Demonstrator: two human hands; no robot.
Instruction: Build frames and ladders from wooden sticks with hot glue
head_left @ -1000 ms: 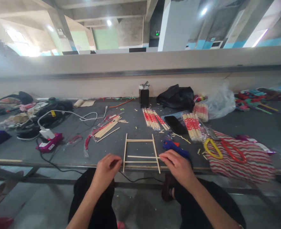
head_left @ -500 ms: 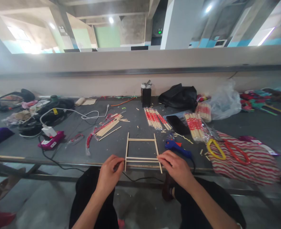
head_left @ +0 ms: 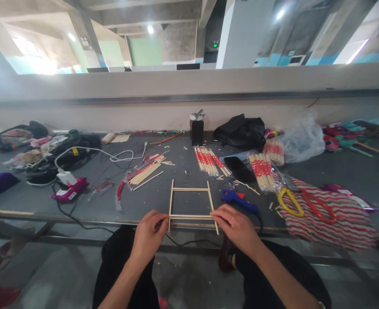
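Note:
A frame of wooden chopsticks (head_left: 171, 197) lies at the table's front edge, its two long sides joined by a far crossbar (head_left: 191, 189) and a near one. My left hand (head_left: 149, 231) is closed in a pinch at the near left corner. Across from it, my right hand (head_left: 234, 225) pinches at the right side. Between my fingertips runs a chopstick (head_left: 191, 216), lying almost against the near crossbar; whether they touch I cannot tell. To the right of the frame lies a blue glue gun (head_left: 239, 201) with a dark cable.
Loose chopsticks (head_left: 147, 169) lie beyond my left hand, wrapped chopsticks (head_left: 205, 161) further back. Right of centre are a phone (head_left: 240, 168), another chopstick pack (head_left: 262, 171) and scissors (head_left: 290, 202) on a striped cloth (head_left: 334, 234). A magenta power strip (head_left: 70, 191) sits left.
The chopstick between my hands has come nearer to me, narrowing its gap to the near crossbar. My right hand has shifted slightly left.

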